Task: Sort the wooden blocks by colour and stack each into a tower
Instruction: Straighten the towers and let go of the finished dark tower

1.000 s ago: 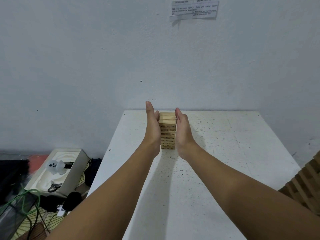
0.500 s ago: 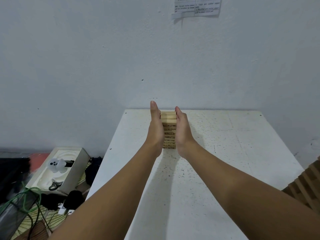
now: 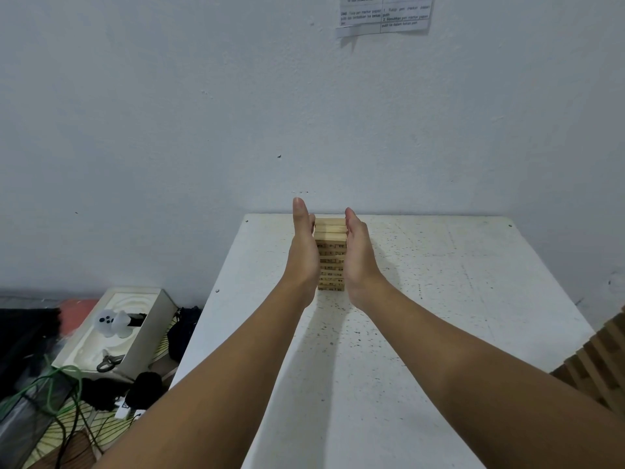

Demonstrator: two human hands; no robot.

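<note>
— While pressed flat between left hand (image 3: pixel 306 255) and right hand (image 3: pixel 360 255), fingers straight, palms on opposite sides: tower (image 3: pixel 330 253) standing upright at the far edge of the desk (image 3: pixel 439 299), nearer its far left corner.

— Equally near either hand?

— Yes, dead centre, long axis vertical. Probably squaring it up. Nothing close by on top; box (image 3: pixel 135 330) and cables (image 3: pixel 61 384) down past the left edge, paper (image 3: pixel 384 15) on the wall.

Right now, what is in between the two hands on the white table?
In the head view, a tower of plain wooden blocks stands between the left hand and the right hand, both flat against its sides.
</note>
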